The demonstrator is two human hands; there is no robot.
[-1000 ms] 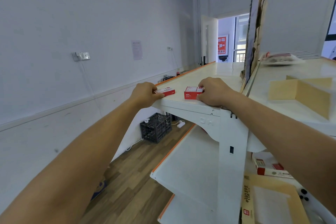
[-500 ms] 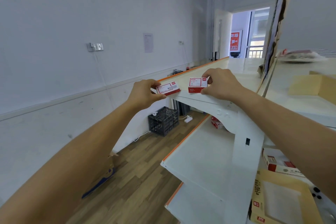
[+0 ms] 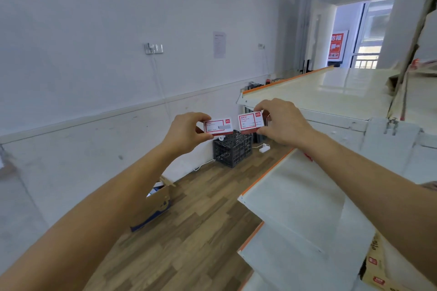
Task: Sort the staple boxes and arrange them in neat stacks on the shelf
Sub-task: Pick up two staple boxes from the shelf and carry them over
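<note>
The left hand (image 3: 186,131) is pinching the left staple box (image 3: 218,126) by its end. Just beside it, the right staple box (image 3: 251,121) is being pinched by the right hand (image 3: 283,123). Both boxes are hanging off the corner of the top shelf (image 3: 331,92), over the wooden floor (image 3: 201,231), so a slackening fingertip pinch is risking a drop. Versus 0.5 s ago, both boxes are sitting clear of the shelf edge.

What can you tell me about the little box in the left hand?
The left staple box is small, flat, cardboard-looking: a white face framed in red, a red logo at one corner, a grey patch. The left hand pinches its left end, holding it aloft, face to the camera, apart from the right staple box.
</note>
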